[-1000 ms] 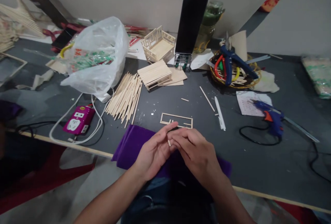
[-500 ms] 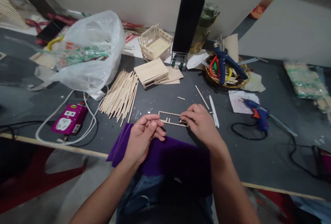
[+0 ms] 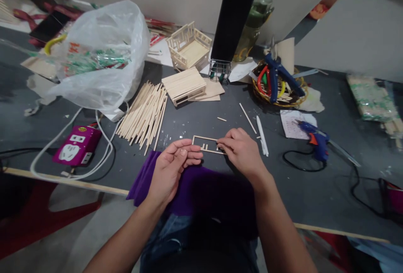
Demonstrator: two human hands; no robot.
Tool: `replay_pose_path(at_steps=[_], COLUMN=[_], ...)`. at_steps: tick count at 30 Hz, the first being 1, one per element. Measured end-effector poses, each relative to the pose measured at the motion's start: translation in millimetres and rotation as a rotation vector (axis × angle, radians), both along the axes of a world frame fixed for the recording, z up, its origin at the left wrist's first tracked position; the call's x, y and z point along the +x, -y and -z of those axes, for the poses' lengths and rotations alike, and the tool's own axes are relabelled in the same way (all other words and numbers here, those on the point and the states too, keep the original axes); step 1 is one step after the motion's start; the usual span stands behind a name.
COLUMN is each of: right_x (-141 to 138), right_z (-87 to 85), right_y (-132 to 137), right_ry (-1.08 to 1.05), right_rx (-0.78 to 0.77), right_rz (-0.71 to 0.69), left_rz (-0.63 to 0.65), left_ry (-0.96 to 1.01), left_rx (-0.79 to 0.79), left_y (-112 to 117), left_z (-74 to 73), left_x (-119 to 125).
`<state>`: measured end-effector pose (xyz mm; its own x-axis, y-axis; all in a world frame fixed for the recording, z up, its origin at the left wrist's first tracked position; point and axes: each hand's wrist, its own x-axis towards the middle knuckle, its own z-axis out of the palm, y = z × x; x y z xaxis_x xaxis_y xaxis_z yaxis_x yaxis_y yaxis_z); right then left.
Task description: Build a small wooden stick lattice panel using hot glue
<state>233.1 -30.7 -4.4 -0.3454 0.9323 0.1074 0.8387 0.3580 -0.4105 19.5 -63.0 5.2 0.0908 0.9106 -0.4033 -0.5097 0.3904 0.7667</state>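
Observation:
A small rectangular frame of thin wooden sticks point(image 3: 206, 137) lies on the dark table in front of me, with short upright pieces along its near side. My left hand point(image 3: 176, 159) is at the frame's left end, palm turned inward, fingers stretched out and the thumb resting near them. At the right end, my right hand point(image 3: 241, 149) pinches what looks like a short stick piece point(image 3: 217, 147) against the frame; its fingertips hide most of it. Just right of that hand lie a white pen point(image 3: 262, 136) and a loose stick point(image 3: 247, 117).
A pile of wooden sticks point(image 3: 143, 115), a slatted wooden piece point(image 3: 184, 85) and a small railed model point(image 3: 190, 48) stand behind. A phone point(image 3: 234, 21) leans on a stand. Right are a basket point(image 3: 278, 104) with pliers and a blue glue gun point(image 3: 317, 140); left, a purple power outlet point(image 3: 77, 145) and plastic bag point(image 3: 103, 92).
The view has shifted slightly. My right fingertips have edged a little left along the frame, while my left hand stays almost where it was.

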Motion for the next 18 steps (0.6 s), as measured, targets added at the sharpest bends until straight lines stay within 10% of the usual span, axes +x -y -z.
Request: replay_pose_path(at_steps=[18], right_x=[6.4], right_z=[-2.6], right_y=[2.4], right_ry=[-0.062], right_rx=[-0.064], right_rz=[-0.069], left_rz=[0.056], left_ry=[-0.282], left_rx=[0.197], left_y=[-4.2], left_z=[0.5], left_x=[6.6])
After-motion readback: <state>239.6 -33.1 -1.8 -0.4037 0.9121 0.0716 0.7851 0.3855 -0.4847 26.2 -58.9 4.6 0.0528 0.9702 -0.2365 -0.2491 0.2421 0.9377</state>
